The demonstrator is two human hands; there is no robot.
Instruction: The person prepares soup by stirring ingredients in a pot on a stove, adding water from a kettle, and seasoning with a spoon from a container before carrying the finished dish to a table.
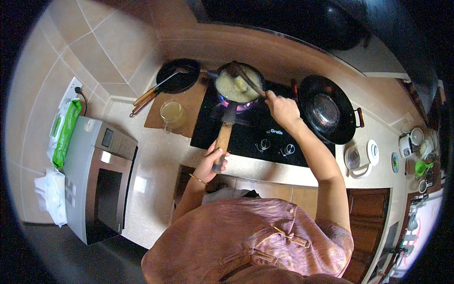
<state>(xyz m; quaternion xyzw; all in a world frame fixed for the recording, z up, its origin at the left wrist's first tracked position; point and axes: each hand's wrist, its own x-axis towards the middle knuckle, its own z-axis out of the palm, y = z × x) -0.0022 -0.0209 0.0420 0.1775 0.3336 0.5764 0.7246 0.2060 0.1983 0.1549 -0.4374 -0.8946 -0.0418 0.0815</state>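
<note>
A dark pan [224, 93] sits over a lit burner at the left of the black gas hob, with pale, bubbling liquid and a yellowish lump inside. Around its wooden handle [223, 138] my left hand [212, 161] is closed. My right hand [283, 108] grips a dark ladle or spoon [251, 83], whose head lies at the pan's far side. What exactly its head holds cannot be told. Blue and violet flame [237, 104] shows under the pan's near edge.
A black wok [340, 127] rests on the right of the hob [244, 142]. To the left are a small black frying pan [177, 76] with wooden-handled utensils, a glass jug [172, 113] and a microwave oven [106, 177]. A lidded clear container [353, 158] stands at right; a range hood hangs above.
</note>
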